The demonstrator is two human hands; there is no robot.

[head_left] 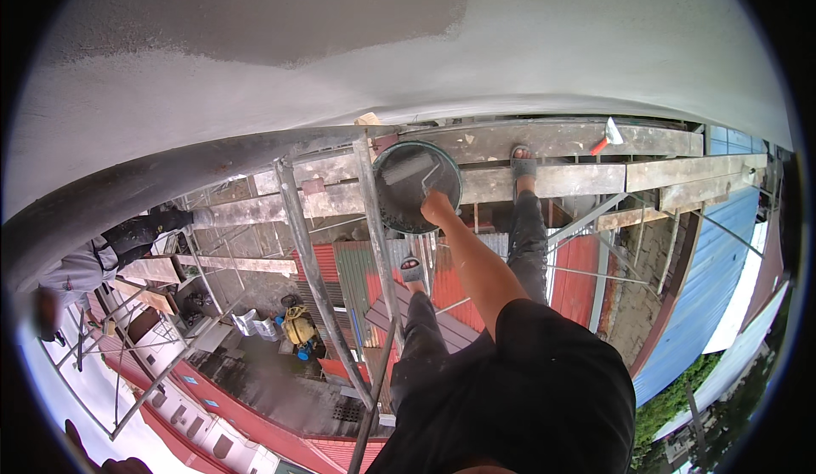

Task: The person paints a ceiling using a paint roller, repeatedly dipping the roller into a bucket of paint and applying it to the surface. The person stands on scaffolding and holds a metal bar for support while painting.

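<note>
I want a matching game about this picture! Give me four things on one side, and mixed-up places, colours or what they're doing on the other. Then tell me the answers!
Things:
1. Paint roller
2. Red-handled scraper
3. Round bucket
4. Big ridged roof at the right

Clues:
A. Blue
B. Has grey mix inside
C. Held in the right hand
D. Lying on a wooden plank

Right pairs: 1-C, 2-D, 3-B, 4-A
</note>
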